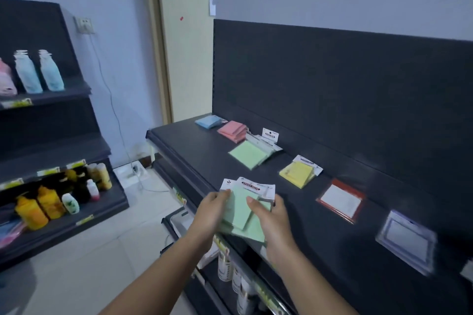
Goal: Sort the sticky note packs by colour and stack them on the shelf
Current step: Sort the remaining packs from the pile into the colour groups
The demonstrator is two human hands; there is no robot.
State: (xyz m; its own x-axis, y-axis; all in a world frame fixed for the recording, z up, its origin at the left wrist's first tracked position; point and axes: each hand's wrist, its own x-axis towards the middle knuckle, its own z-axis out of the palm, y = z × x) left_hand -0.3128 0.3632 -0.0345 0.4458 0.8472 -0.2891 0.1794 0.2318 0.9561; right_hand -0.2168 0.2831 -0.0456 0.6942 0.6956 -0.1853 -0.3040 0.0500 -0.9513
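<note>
right half of frame: dark shelving unit with tall back panel [332,89] and flat top shelf [176,140]. left edge of frame: second dark rack [51,123], stepped; upper tier with two pale blue bottles [39,73] and a pink one cut by the frame edge; lower tier crowded with yellow bottles [38,210], dark bottles and a small white bottle [70,203]. between the two units: pale wall, cream door frame [163,59], tiled floor [102,238]. bottom centre, below the top shelf: lower tier holding white labelled containers [225,267], partly hidden behind the two forearms.

lower centre, above the front edge of the top shelf: fan of green packs [243,215] with white header cards, gripped from both sides. left hand [210,215] curled round the left edge, thumb up near the headers; right hand [273,222] closed on the right edge, thumb pressed on the upper face, fingers underneath.

right side of the top shelf, lying flat and blurred: blue-framed pack [407,240], then red-framed pack [341,199] to its left. centre toward upper left, close together: yellow stack [298,174] near the back panel, green stack [249,153], pink stack [232,130], blue stack [208,121].

upper left, on the wall: socket [84,25], thin cable trailing down to the floor.
</note>
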